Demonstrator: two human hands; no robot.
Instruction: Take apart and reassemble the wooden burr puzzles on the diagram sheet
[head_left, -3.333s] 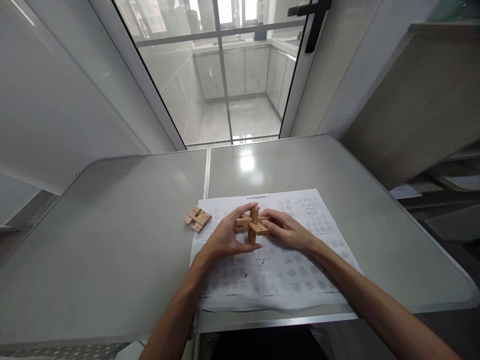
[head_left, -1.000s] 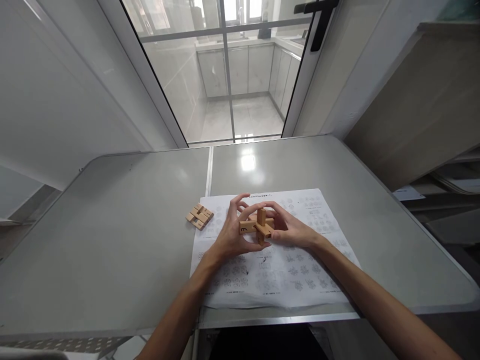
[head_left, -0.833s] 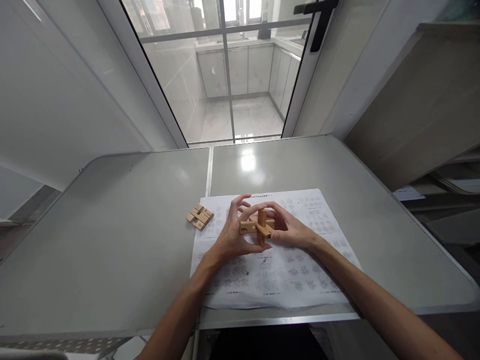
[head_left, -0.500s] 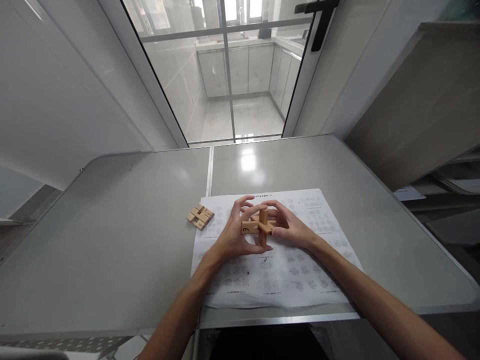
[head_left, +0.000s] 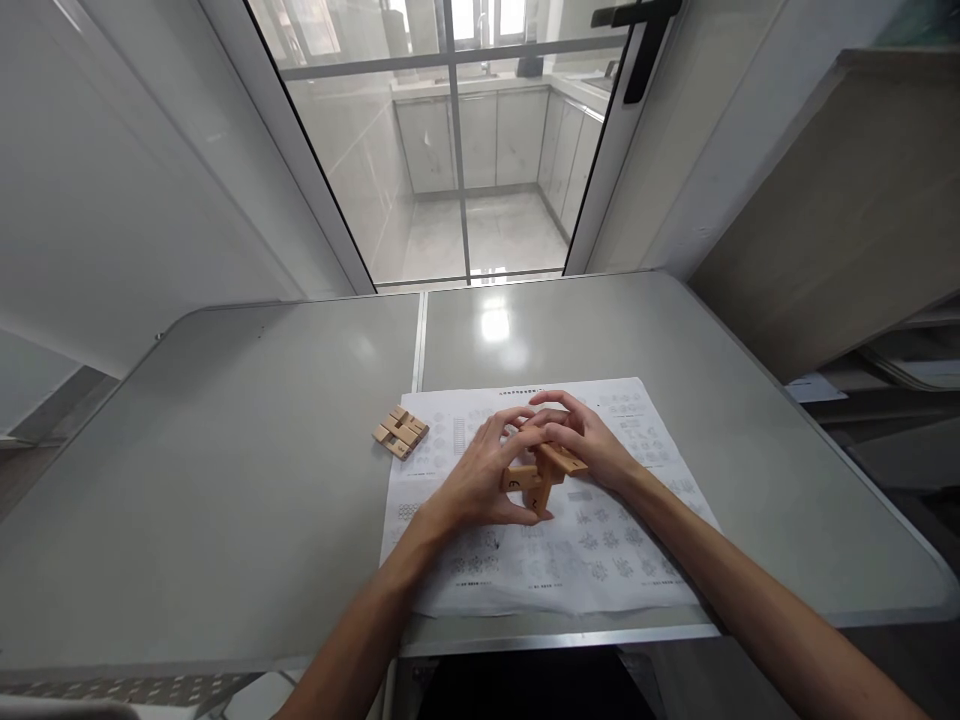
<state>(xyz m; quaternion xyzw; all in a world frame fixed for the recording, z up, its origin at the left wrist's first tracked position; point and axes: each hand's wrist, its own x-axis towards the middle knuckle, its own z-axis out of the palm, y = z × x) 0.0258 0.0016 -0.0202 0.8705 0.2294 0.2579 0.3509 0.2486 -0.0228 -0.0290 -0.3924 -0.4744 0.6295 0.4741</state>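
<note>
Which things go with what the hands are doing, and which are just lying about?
Go with it:
wooden pieces, held in the left hand, with the right hand at them
flat wooden set, probably
printed sheet under the hands, probably

Just there:
white paper, far right
black door handle

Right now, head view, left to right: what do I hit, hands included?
Loose wooden pieces → left hand → held wooden assembly → right hand → white paper at the side.
</note>
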